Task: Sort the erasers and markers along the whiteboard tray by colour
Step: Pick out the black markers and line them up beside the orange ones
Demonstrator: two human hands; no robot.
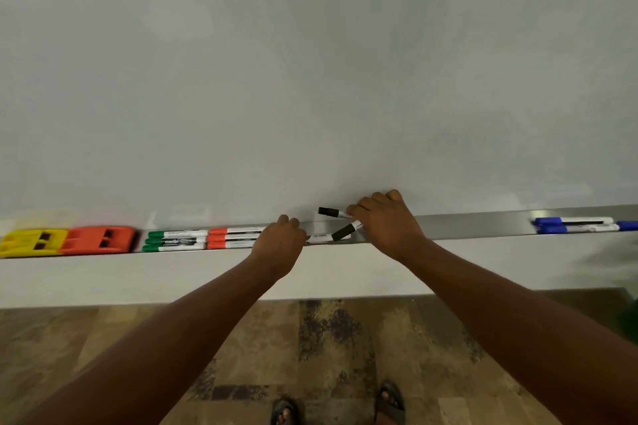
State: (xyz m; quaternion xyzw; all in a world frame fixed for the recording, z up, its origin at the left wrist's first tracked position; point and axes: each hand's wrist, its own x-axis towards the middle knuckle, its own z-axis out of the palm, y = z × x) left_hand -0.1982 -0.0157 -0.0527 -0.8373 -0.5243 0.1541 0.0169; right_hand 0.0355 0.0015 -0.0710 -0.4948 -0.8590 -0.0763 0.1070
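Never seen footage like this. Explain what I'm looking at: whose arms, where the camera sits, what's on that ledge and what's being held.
There is no machine here: a person wears one camera on the head, looking forward and down, so both arms reach into view. Ahead is a whiteboard with a metal tray along its bottom edge. On the tray, from the left, lie a yellow eraser, an orange eraser, green markers and orange markers; blue markers lie far right. The right hand holds two black markers, lifted and angled apart. The left hand rests curled at the tray beside the orange markers; whether it grips anything is unclear.
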